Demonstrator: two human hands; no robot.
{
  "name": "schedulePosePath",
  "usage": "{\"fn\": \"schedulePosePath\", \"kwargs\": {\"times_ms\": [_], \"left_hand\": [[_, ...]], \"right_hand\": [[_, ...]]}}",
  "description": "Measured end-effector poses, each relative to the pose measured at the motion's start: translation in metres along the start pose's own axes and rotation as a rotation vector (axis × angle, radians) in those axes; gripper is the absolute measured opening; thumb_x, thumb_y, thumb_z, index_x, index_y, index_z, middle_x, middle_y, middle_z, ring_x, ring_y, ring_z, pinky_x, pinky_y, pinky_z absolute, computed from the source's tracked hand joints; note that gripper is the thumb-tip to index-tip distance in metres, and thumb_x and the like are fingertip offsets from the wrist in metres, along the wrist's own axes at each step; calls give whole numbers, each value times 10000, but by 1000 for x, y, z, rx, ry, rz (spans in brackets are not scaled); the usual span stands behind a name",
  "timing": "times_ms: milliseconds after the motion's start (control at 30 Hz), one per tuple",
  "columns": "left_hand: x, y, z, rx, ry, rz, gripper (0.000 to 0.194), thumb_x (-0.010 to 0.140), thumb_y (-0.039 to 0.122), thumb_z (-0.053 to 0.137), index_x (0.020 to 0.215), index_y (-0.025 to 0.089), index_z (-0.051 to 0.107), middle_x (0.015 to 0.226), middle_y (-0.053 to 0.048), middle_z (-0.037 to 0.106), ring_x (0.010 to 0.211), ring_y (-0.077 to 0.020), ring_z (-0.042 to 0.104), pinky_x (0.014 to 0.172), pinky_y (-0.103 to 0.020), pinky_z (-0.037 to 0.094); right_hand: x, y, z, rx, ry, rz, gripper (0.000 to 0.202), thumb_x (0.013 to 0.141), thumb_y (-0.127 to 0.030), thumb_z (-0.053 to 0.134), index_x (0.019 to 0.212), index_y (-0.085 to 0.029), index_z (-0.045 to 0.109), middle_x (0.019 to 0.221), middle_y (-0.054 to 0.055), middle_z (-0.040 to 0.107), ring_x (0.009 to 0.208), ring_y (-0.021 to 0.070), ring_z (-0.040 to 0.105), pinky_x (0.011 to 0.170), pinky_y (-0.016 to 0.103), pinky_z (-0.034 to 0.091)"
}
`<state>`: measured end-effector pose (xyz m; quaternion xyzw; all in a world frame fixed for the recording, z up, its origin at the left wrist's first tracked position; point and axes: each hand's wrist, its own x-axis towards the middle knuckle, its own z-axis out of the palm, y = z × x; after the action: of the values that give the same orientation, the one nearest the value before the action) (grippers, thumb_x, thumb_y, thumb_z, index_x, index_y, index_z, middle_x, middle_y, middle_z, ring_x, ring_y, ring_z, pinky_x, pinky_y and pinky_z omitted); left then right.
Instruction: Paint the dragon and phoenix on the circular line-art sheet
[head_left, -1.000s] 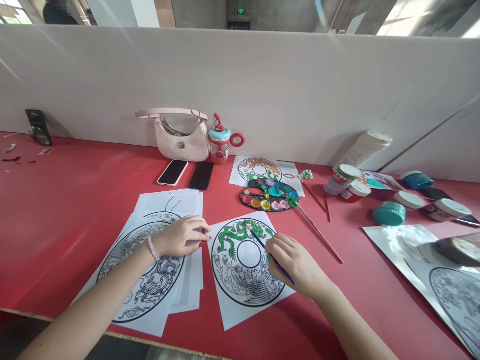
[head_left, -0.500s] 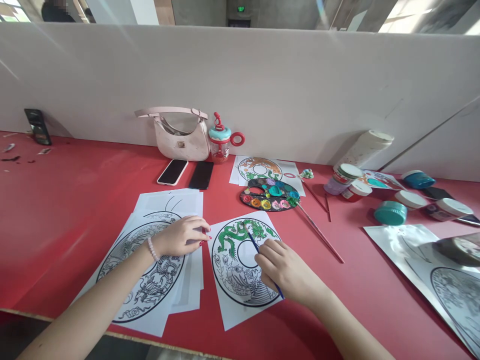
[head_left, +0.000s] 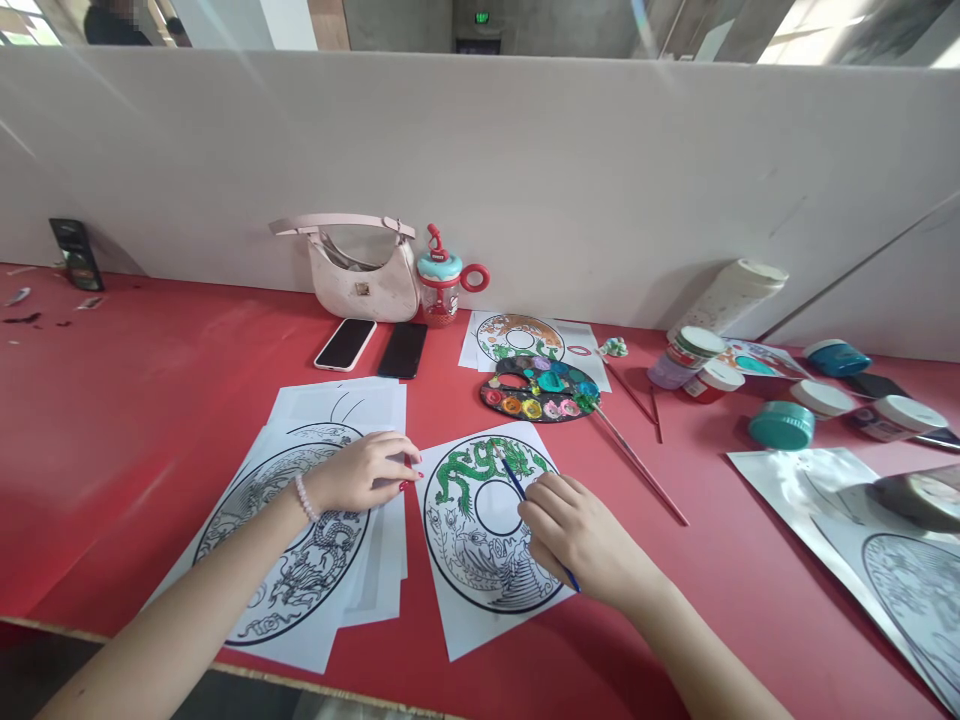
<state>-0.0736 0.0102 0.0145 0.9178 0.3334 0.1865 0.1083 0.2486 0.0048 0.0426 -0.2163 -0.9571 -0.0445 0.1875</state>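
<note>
A thin blue paintbrush (head_left: 514,480) is gripped in my right hand (head_left: 574,535), its tip on the green dragon near the top of a round line drawing (head_left: 469,625). My left hand (head_left: 367,473) lies with fingers spread over the right side of a stack of uncoloured drawings (head_left: 300,640), fingertips at the left edge of the sheet being painted. Behind that sheet sits a black palette (head_left: 540,392) with several paint colours. A second, longer brush (head_left: 641,465) leans on the palette's right end, its handle on the red table.
Two phones (head_left: 345,344) lie before a pink handbag (head_left: 364,285) and a red-handled cup (head_left: 441,290). Paint jars (head_left: 781,427) stand at the right, with more drawings (head_left: 900,590) in front. A partly coloured drawing (head_left: 471,350) lies behind the palette.
My right hand and the blue brush have shifted slightly to the right, moving the tip along the green dragon. My left hand has stayed in place.
</note>
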Motion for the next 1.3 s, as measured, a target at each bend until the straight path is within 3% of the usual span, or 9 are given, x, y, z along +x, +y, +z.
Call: {"fn": "schedulePosePath", "kwargs": {"times_ms": [633, 1300], "left_hand": [[0, 0, 2, -19, 6, -9, 285, 817, 86, 483, 982, 205, 682, 1067, -76, 610, 1022, -212, 537, 913, -391, 463], [-1, -2, 3, -20, 2, -12, 270, 829, 94, 490, 974, 207, 688, 1069, -74, 614, 1030, -210, 539, 924, -394, 459]], "right_hand": [[0, -4, 2, 37, -15, -41, 171, 740, -45, 409, 653, -192, 404, 659, 17, 407, 631, 158, 301, 569, 285, 274], [-4, 16, -2, 129, 37, 25, 172, 795, -42, 356, 788, -200, 426, 700, 37, 490, 670, 175, 408, 607, 295, 362]]}}
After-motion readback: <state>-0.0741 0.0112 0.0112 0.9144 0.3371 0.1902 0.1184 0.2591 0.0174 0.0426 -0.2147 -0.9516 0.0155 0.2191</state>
